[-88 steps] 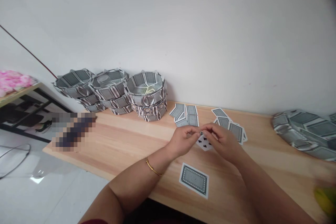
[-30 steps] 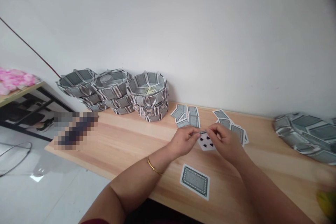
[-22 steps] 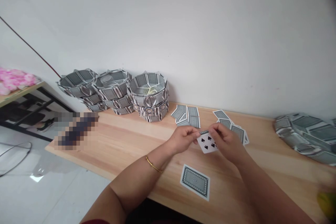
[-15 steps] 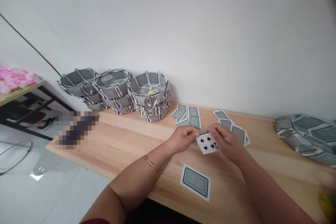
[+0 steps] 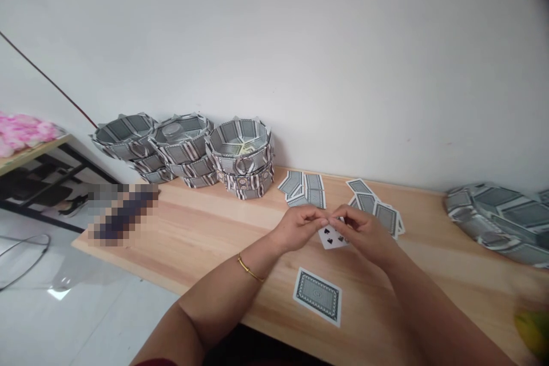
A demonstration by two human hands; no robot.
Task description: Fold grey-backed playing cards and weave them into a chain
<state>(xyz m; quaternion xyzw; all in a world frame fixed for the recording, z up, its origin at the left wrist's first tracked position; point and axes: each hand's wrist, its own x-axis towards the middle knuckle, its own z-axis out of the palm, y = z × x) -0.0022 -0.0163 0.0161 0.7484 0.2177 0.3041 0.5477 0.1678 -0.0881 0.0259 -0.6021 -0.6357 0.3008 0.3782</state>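
while many-sided card bowls [image 5: 240,154] line the wooden table's [image 5: 180,234] back-left edge, the left hand [image 5: 295,229] and right hand [image 5: 366,235] pinch a spade card [image 5: 333,241] between front and back edges, its top hidden; a rounded basket [image 5: 510,217] at right is cut off.

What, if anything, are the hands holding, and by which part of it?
A spade playing card: the left hand and right hand pinch it together along its far edge.

The tabletop [image 5: 189,234] left of the left hand [image 5: 298,230] offers passage, though stacked baskets [image 5: 186,153] block the way behind.
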